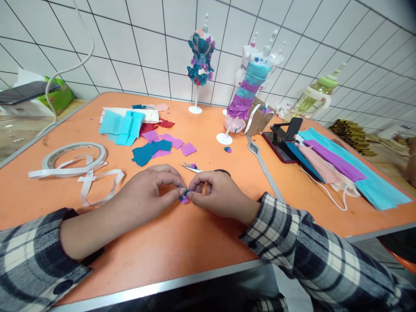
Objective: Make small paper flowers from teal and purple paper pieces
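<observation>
Between the fingertips of both hands is a tiny teal and purple crepe paper flower, low over the orange table. My left hand pinches it from the left, thumb and forefinger closed. From the right, my right hand pinches it too, its other fingers curled. Scissors lie just beyond the hands, partly hidden by the right one. A similar small paper flower rests farther back. Teal paper pieces and purple paper squares lie beyond the left hand.
A tape roll with loose strips sits at left, near folded light-blue paper. Two small dress forms covered in paper stand at the back. Right are a phone, paper strips and a bottle.
</observation>
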`<state>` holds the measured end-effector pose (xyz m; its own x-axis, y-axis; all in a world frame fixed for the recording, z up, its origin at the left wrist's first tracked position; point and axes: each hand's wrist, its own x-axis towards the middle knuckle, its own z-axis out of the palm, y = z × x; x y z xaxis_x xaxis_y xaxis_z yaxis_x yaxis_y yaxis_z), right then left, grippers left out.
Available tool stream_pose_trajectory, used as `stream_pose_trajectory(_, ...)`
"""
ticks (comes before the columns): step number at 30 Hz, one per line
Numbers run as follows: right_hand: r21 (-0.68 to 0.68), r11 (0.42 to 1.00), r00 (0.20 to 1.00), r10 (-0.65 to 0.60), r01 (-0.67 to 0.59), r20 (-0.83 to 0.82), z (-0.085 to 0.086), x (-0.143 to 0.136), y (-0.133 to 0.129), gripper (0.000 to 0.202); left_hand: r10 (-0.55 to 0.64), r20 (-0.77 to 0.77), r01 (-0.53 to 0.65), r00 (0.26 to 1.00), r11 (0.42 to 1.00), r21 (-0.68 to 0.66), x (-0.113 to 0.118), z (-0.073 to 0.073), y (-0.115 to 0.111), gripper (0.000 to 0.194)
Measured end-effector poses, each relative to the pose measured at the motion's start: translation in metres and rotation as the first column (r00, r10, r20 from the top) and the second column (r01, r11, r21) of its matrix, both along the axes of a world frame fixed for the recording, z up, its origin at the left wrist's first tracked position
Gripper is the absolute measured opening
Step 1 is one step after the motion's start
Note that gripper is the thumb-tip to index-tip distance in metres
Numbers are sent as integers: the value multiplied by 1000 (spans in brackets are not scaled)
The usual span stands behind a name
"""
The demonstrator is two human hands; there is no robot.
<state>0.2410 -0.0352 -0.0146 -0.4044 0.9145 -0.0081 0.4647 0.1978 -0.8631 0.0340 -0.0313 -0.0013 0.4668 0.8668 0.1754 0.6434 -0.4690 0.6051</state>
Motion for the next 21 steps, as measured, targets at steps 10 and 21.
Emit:
stream_pose_trajectory(10, 25, 1000, 1000, -8, 8, -21, 0, 1, 0, 2, 38, 38, -36, 999, 998, -57, 2, 0, 0, 28)
stream_pose_trajectory(21, -9, 1000, 998, 16, -16, -67, 1, 1, -1, 5, 31, 101, -23, 994, 997, -78, 1, 3, -2, 21)
